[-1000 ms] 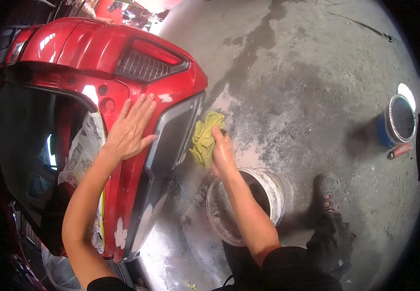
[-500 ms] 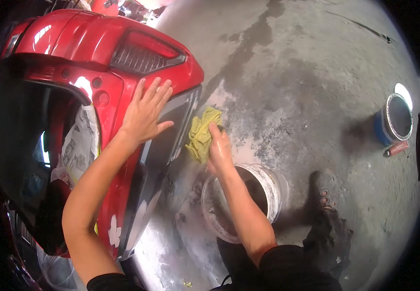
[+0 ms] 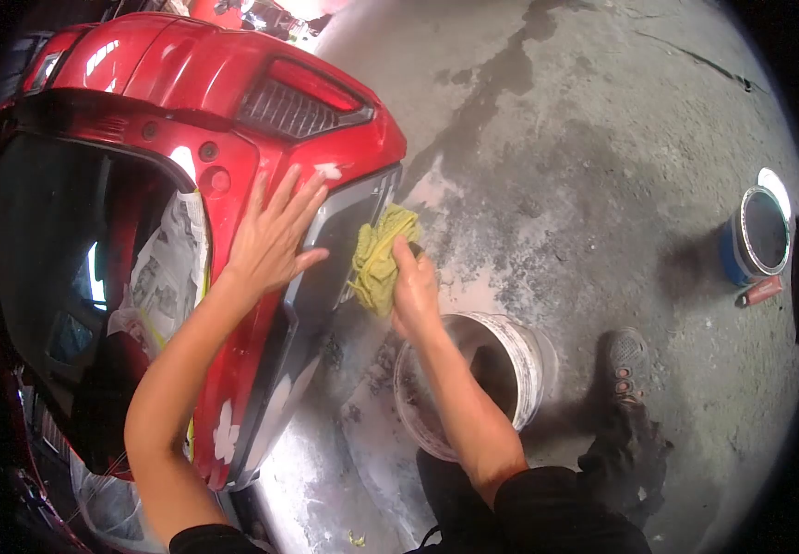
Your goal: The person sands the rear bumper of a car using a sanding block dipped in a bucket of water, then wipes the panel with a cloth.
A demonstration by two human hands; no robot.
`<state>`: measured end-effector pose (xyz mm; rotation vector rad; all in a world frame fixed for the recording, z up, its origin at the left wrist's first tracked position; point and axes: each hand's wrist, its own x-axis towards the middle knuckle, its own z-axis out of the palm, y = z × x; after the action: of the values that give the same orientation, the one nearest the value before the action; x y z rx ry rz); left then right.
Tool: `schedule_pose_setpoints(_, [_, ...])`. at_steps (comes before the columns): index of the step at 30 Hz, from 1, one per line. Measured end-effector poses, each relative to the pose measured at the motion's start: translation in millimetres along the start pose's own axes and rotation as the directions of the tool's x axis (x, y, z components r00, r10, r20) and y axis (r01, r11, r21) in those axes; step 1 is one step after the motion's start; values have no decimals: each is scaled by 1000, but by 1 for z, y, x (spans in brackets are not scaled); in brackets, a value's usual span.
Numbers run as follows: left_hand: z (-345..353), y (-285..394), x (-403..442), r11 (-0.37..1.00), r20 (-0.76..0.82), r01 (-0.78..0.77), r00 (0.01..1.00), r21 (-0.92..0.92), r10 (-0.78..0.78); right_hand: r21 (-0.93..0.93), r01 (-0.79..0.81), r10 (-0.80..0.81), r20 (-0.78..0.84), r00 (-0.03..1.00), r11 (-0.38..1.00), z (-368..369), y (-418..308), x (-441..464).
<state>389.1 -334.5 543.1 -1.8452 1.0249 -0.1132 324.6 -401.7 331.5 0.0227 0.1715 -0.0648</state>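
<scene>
My left hand (image 3: pixel 275 235) lies with spread fingers on the red car panel (image 3: pixel 233 319), its fingertips close to a small pale patch (image 3: pixel 328 171) below the tail light (image 3: pixel 302 102). Nothing is held in it. Closed around a crumpled yellow-green cloth (image 3: pixel 383 258), my right hand (image 3: pixel 415 291) is beside the dark bumper trim (image 3: pixel 325 249). Whether the cloth touches the trim cannot be made out. A dirty white bucket (image 3: pixel 528 369) stands under my right forearm, which hides part of it.
A blue can (image 3: pixel 734 254) with a pale rim stands on the concrete floor (image 3: pixel 593 185) at the right, a red object (image 3: pixel 761 291) beside it. My shoe (image 3: pixel 628 360) is right of the bucket. Plastic and paper sheeting (image 3: pixel 173 268) covers part of the car's opening.
Over the last second, my left hand has shifted across the red panel, rightward and then slightly back. My right hand has moved the cloth slightly left, nearer the trim.
</scene>
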Motion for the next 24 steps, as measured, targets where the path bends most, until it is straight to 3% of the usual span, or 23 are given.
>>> schedule_pose_setpoints(4, [38,16,76,996,-67,-40,997,79,46,-13,-12,12,-5,1000,1000,-10,-9,-11])
schedule_pose_setpoints(7, [45,26,105,990,-47,-15,999,138,22,-10,33,-34,-125,992,999,-11,-17,-9])
schedule_pose_setpoints(10, [40,19,84,992,-30,-16,999,124,20,-111,83,-91,-73,993,990,-29,-20,1])
schedule_pose_setpoints(24, [3,-3,9,999,18,-9,1000,53,8,4,10,-9,-88,996,1000,-15,-15,-6])
